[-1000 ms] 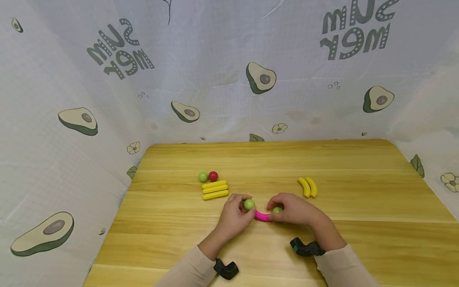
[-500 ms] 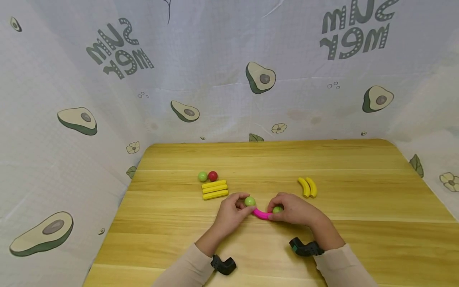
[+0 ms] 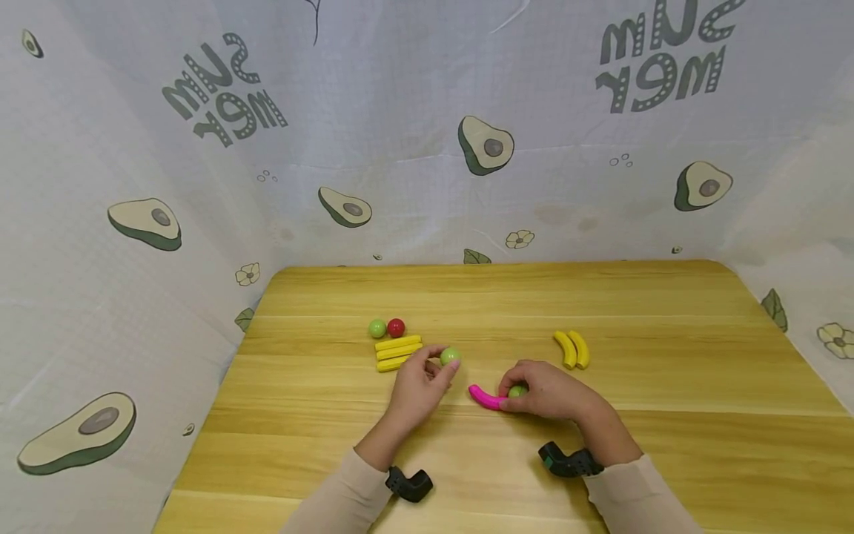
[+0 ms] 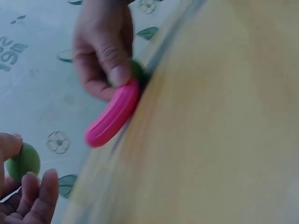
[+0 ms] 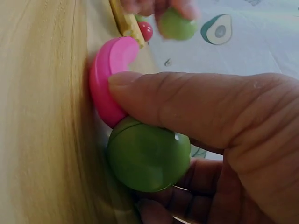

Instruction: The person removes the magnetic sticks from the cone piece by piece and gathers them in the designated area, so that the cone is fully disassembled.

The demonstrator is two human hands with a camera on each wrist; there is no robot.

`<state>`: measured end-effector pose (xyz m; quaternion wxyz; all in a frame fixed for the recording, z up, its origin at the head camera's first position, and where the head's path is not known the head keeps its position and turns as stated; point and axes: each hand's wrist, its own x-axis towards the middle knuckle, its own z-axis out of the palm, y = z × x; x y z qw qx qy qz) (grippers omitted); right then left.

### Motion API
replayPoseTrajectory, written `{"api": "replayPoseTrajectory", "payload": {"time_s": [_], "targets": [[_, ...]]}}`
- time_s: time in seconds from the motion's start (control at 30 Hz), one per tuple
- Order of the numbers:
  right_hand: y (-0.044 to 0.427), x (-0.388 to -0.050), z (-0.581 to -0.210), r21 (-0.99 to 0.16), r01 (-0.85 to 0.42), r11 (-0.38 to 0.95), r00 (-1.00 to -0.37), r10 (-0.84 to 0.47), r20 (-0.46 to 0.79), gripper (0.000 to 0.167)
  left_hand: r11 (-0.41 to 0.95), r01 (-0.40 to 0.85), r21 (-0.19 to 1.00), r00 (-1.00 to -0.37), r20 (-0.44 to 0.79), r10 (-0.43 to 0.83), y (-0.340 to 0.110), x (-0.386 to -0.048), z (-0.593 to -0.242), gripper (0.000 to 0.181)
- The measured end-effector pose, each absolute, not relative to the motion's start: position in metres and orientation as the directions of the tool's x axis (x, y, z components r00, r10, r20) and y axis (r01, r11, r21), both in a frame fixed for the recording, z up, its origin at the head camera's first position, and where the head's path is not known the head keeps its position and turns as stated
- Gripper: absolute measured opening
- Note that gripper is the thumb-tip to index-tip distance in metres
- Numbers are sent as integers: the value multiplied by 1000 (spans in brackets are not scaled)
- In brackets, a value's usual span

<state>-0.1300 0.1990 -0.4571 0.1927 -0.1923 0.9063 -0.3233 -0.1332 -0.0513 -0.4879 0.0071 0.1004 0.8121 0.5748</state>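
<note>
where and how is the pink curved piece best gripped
Probably pinch the pink curved piece across its slim left end, coming from the person's left: that end sticks out free, while the right hand holds the other end along with a green ball.

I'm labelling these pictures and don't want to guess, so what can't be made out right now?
Head view: the right hand covers part of the right green ball and one end of the pink curved piece.
Head view: the left hand hides the right end of the lowest yellow stick.
Left wrist view: the left edge cuts off part of the left hand.
Right wrist view: blur softens the left green ball.
</note>
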Motion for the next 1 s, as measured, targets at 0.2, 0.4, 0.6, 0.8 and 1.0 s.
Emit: {"api": "replayPoseTrajectory", "payload": {"time_s": [0.2, 0.4, 0.6, 0.8, 1.0], "targets": [[198, -130, -457, -658, -212, 723, -855, -463, -234, 9, 268, 165, 949, -980, 187, -60, -82, -152, -477, 37], [198, -131, -460, -653, -225, 724, -856, -466, -222, 10, 233, 146, 961, -949, 203, -241, -118, -168, -472, 38], [197, -131, -459, -660, -228, 716, -855, -471, -215, 11, 255, 72, 964, -925, 161, -345, -143, -177, -475, 39], [198, -131, -459, -662, -230, 713, -855, -474, -213, 11, 289, 1, 957, -915, 117, -387, -158, -181, -483, 43], [198, -132, -460, -664, -211, 717, -860, -460, -223, 11, 335, -41, 941, -908, 105, -406, -167, -185, -490, 45]]}}
